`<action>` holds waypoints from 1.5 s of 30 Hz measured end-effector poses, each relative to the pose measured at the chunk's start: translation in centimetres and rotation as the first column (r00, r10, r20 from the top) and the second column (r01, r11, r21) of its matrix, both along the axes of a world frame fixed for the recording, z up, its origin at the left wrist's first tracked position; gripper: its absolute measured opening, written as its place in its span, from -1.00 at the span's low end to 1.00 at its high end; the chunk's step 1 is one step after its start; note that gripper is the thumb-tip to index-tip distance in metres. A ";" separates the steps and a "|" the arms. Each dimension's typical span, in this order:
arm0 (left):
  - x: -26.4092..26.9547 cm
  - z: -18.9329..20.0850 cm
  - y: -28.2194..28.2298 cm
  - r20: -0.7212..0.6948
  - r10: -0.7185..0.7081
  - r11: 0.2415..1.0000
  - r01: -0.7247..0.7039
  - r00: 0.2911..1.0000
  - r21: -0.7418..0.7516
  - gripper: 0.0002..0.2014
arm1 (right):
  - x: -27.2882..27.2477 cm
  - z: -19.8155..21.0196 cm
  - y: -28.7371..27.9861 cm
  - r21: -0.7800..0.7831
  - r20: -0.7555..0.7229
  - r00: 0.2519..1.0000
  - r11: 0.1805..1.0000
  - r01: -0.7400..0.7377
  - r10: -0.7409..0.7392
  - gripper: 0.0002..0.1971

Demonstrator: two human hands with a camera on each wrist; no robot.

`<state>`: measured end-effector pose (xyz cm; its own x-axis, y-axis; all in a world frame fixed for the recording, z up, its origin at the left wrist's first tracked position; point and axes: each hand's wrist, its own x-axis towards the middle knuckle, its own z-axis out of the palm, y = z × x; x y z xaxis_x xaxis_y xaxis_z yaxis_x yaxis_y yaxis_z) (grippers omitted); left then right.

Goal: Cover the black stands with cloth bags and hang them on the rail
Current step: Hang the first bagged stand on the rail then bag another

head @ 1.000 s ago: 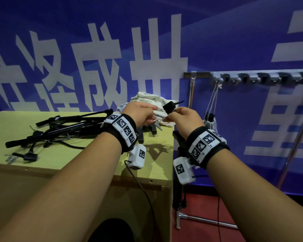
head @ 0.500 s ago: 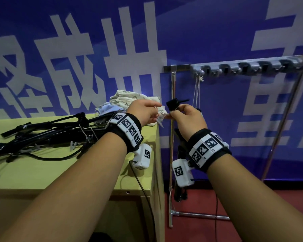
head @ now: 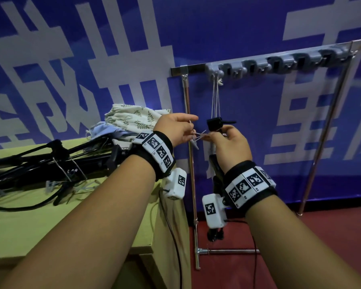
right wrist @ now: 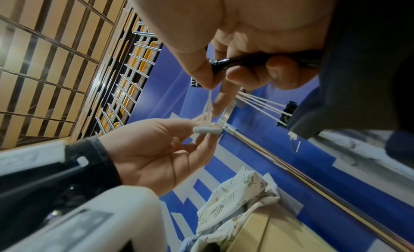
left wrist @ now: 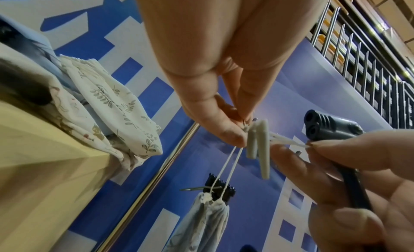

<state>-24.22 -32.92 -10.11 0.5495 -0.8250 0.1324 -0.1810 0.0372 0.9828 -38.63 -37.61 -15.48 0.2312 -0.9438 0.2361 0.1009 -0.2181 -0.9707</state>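
Observation:
My right hand (head: pixel 227 140) grips a black stand (head: pixel 216 124) upright just below its head and also pinches a white drawstring (head: pixel 200 135) between thumb and forefinger. My left hand (head: pixel 176 130) pinches the string's other end, where grey end caps (left wrist: pixel 257 142) dangle. The short string (right wrist: pixel 209 103) stretches between the two hands. Both hands are in front of the rail's (head: pixel 279 63) left post. One bagged stand (left wrist: pixel 201 218) hangs by its strings (head: pixel 215 97) from the leftmost hook. The bag on the held stand is hidden.
A pile of black stands (head: pixel 50 163) lies on the yellow table (head: pixel 29 215) at left. Folded leaf-print cloth bags (head: pixel 131 117) sit at its far corner. The rail has several free grey hooks (head: pixel 300 61) to the right. A blue banner hangs behind, over red floor.
The view has swung right, from the table toward the rail. Both hands have moved off the table edge, and they have drawn slightly apart with the string taut between them.

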 end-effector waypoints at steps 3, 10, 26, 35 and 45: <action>-0.4 -0.7 -1.3 0.005 -0.025 0.999 0.025 1.000 0.020 -0.71 | -0.3 -1.4 -1.1 0.022 0.005 1.000 0.999 0.030 -0.030 -0.94; -0.6 -2.8 -3.7 0.020 -0.035 0.996 0.034 0.999 0.078 -0.73 | -0.4 -4.2 -2.9 0.049 0.038 0.995 0.995 0.090 -0.091 -0.94; 0.4 -6.5 -5.2 0.085 -0.051 0.990 0.039 0.995 0.136 -0.73 | 0.2 -6.3 -3.9 0.134 0.077 0.995 0.990 0.046 -0.057 -0.95; -0.6 -6.0 -4.2 -0.117 -0.097 0.989 0.109 0.988 0.099 -0.74 | 0.8 -6.8 -3.4 0.161 0.155 0.985 0.985 0.054 -0.079 -0.94; 0.2 -6.6 -4.7 -0.142 -0.048 0.982 0.073 0.989 0.174 -0.77 | 0.5 -7.1 -3.9 0.069 0.093 0.989 0.992 0.107 -0.114 -0.93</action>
